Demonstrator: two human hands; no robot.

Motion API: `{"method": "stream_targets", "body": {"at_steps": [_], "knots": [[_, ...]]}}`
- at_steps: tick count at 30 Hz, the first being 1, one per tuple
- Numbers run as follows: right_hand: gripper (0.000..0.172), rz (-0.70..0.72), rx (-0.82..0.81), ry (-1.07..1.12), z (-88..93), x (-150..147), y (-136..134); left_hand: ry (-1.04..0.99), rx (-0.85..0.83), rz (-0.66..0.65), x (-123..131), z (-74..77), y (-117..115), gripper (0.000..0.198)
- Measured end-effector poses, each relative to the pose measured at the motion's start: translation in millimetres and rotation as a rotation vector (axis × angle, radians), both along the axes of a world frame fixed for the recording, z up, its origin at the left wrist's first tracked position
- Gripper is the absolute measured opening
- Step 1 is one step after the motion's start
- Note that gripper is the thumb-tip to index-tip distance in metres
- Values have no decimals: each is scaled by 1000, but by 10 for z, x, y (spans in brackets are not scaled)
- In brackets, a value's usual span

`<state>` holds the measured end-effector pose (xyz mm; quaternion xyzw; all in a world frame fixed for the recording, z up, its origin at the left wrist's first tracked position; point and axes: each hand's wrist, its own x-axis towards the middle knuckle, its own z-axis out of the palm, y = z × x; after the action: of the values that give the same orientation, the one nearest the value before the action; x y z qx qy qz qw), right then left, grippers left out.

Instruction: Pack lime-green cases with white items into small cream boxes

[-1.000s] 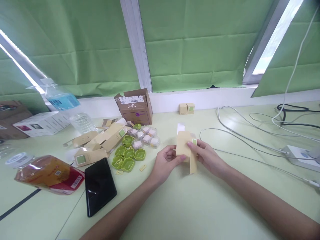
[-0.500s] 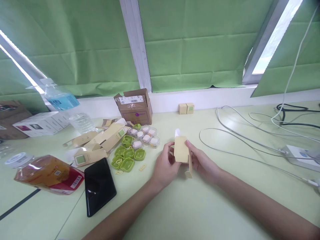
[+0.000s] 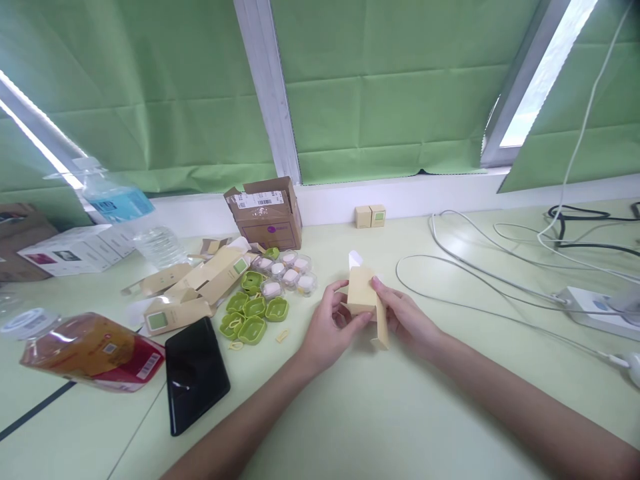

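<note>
A small tan cardboard box (image 3: pixel 361 289) with its end flaps standing out is held between both hands, above the table. My left hand (image 3: pixel 329 327) grips it from the left, thumb at its lower edge. From the right, my right hand (image 3: pixel 406 319) pinches its side, with the thumb on the upper right edge and a flap hanging beside the fingers. Left of my left hand lie several green silicone cases (image 3: pixel 253 330), a small yellowish loop (image 3: pixel 283 336) and several clear round containers (image 3: pixel 307 285) with pale contents. The inside of the box is hidden.
Two small tan boxes (image 3: pixel 377 215) stand by the wall, right of an opened brown carton (image 3: pixel 273 233). Flattened packaging (image 3: pixel 220 273), a black tablet (image 3: pixel 196 377), a reddish drink bottle (image 3: pixel 100 350) and a clear bottle (image 3: pixel 163 247) are at left. White cables run to a power strip (image 3: pixel 597 310) at right.
The left thumb has shifted right along the lower edge of the box, and the box has tilted slightly. Both hands keep their hold. The whole view has shifted a little.
</note>
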<state>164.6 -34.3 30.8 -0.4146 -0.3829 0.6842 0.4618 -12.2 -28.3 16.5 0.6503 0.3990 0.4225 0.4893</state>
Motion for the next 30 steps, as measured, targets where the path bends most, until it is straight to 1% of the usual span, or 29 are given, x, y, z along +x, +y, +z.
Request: {"method": "stream_targets", "body": {"at_steps": [4,8,12,17,20,22,25,28,30], "knots": [[54,-36,-11,7,5,-35,-16,20,7,-7,-4,-40,21,69],[54,-59,19,15,-21,-59,-21,55,52,-19,-7,-68,24,73],[54,-94,37,13,-64,-66,-5,38,58,-24,-7,-59,14,74],[51,-208,71,-71,-92,-24,40,-64,-31,-91,-34,10,-7,77],[50,-239,87,-117,-71,-12,38,-165,-148,-137,-38,37,9,80],[52,-253,92,-147,-55,-28,19,-239,-237,-124,-24,34,32,82],[54,-252,145,-186,-52,-73,-14,-293,-311,-86,5,7,65,75],[53,-238,225,-229,-64,-94,-27,-291,-293,-81,18,-11,73,60],[53,-212,248,-237,-58,-77,-20,-281,-268,-68,13,-11,70,56]]}}
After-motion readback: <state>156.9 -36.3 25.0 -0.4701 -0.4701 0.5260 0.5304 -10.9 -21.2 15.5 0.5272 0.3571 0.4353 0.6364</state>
